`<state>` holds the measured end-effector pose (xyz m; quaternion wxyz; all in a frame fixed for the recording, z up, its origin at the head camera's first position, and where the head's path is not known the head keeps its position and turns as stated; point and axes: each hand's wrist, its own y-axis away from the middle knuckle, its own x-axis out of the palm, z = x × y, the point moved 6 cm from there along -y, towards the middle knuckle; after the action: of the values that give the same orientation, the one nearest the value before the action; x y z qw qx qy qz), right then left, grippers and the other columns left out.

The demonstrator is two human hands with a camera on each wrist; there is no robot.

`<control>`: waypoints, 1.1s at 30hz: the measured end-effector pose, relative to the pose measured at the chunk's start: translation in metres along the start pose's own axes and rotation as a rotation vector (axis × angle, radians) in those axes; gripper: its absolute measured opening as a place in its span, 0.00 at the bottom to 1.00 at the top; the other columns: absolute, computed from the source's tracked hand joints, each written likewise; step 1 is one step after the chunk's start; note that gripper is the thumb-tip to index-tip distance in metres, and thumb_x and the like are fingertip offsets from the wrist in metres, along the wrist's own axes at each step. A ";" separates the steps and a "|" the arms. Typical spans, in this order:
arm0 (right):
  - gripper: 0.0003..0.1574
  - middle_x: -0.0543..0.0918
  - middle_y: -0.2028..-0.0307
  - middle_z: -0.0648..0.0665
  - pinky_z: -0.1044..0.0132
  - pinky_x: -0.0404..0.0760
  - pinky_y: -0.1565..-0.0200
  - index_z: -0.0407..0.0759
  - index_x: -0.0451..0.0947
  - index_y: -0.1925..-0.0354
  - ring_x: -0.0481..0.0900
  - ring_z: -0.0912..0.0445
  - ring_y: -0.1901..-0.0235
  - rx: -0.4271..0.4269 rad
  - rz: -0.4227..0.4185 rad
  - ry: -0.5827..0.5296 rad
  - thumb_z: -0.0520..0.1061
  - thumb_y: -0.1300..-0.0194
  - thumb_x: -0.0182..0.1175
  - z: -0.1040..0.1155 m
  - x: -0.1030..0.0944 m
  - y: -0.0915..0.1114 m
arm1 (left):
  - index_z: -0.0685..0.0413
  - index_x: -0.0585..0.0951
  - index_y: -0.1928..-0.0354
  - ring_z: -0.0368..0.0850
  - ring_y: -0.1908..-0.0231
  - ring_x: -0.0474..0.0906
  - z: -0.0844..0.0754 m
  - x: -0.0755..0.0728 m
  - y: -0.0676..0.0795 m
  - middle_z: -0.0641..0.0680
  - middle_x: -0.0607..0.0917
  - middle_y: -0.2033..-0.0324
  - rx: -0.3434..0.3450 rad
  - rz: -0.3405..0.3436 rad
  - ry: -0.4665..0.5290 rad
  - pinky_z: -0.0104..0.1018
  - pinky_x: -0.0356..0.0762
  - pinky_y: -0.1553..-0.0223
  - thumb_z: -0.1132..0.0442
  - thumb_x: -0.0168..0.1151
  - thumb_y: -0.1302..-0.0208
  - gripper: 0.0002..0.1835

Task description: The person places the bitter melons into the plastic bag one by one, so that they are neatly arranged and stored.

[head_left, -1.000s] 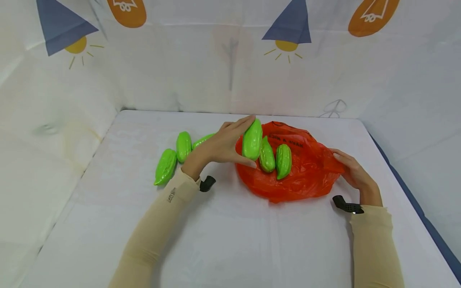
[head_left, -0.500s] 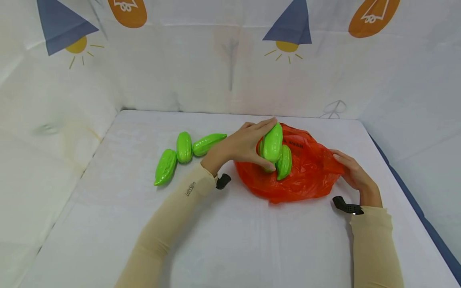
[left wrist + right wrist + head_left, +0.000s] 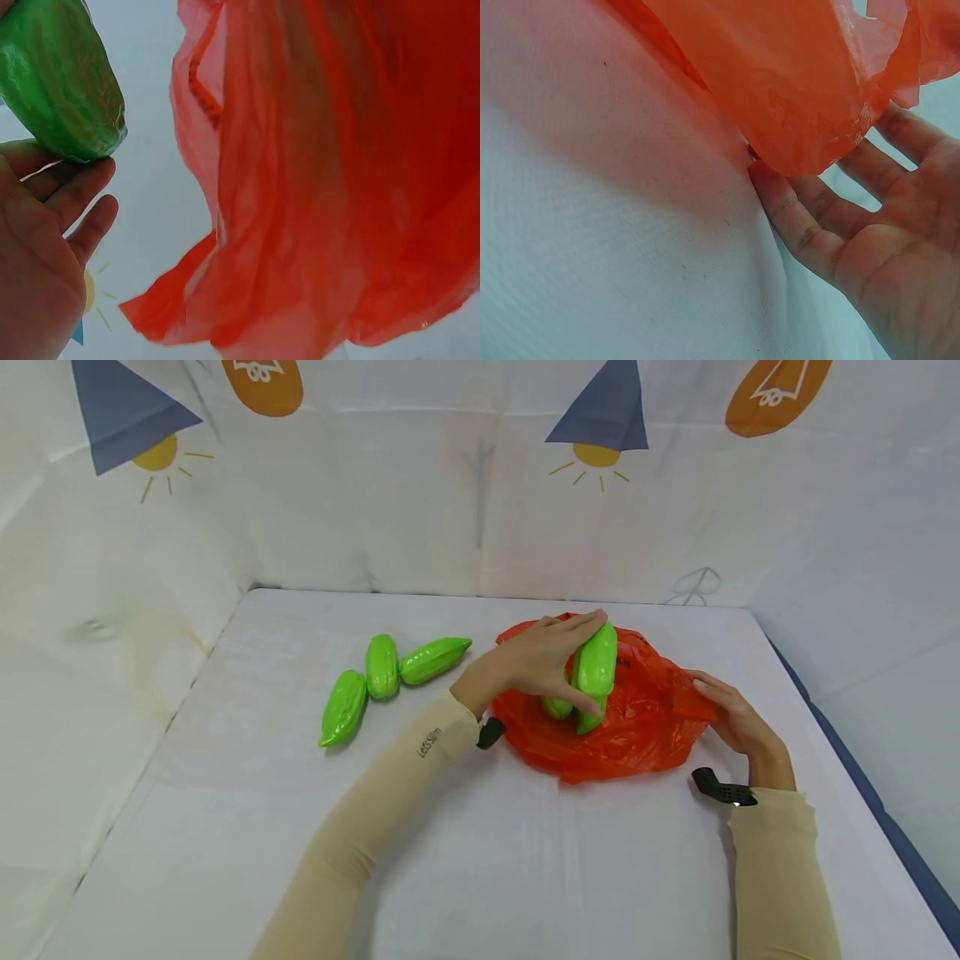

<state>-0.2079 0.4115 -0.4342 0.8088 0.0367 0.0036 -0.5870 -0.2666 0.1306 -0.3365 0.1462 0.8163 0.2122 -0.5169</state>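
Observation:
My left hand [image 3: 546,658] holds a glossy green bitter melon [image 3: 596,664] upright between thumb and fingers, over the red plastic bag [image 3: 637,735]. Two more bitter melons lie at the bag; one bitter melon [image 3: 555,706] is partly hidden behind my thumb, the other overlapped by the held one. In the left wrist view the held bitter melon [image 3: 67,82] rests against the fingertips, beside the hanging bag [image 3: 300,187]. My right hand [image 3: 738,714] grips the bag's right edge. In the right wrist view its fingers [image 3: 810,240] reach along the bag [image 3: 780,97], which covers the thumb.
Three bitter melons [image 3: 435,661] lie on the white table [image 3: 480,860], left of the bag. White cloth walls [image 3: 375,527] with printed lamps and orange shapes stand behind and at the sides. A black wrist camera [image 3: 723,787] sits by the right sleeve.
My left hand has moved right with the bitter melon, from the bag's left rim to over its middle. My right hand and the bag's right edge have stayed in place.

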 end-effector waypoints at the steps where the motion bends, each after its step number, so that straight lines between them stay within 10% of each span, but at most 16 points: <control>1: 0.26 0.80 0.45 0.56 0.72 0.82 0.51 0.52 0.68 0.33 0.80 0.62 0.52 0.002 -0.002 0.001 0.42 0.22 0.35 0.000 0.000 0.000 | 0.46 0.40 0.21 0.37 0.23 0.40 -0.001 0.001 -0.002 0.43 0.43 0.22 0.003 0.007 0.007 0.45 0.42 0.23 0.23 0.63 0.54 0.67; 18: 0.26 0.79 0.45 0.58 0.71 0.82 0.52 0.55 0.68 0.33 0.80 0.64 0.52 0.029 -0.017 0.010 0.44 0.22 0.35 -0.001 -0.003 0.000 | 0.40 0.38 0.21 0.40 0.25 0.47 -0.016 0.036 -0.032 0.37 0.42 0.23 -0.024 0.125 0.008 0.44 0.53 0.26 0.22 0.62 0.55 0.67; 33: 0.26 0.80 0.45 0.59 0.69 0.83 0.54 0.56 0.70 0.34 0.81 0.64 0.54 0.037 -0.032 0.035 0.44 0.23 0.35 -0.002 -0.002 -0.001 | 0.43 0.39 0.21 0.39 0.23 0.39 -0.006 0.065 -0.052 0.40 0.39 0.22 -0.043 0.157 -0.003 0.44 0.39 0.23 0.23 0.62 0.53 0.66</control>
<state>-0.2091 0.4134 -0.4358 0.7983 0.0619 0.0076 -0.5990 -0.2632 0.1907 -0.3943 0.2043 0.8263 0.1582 -0.5005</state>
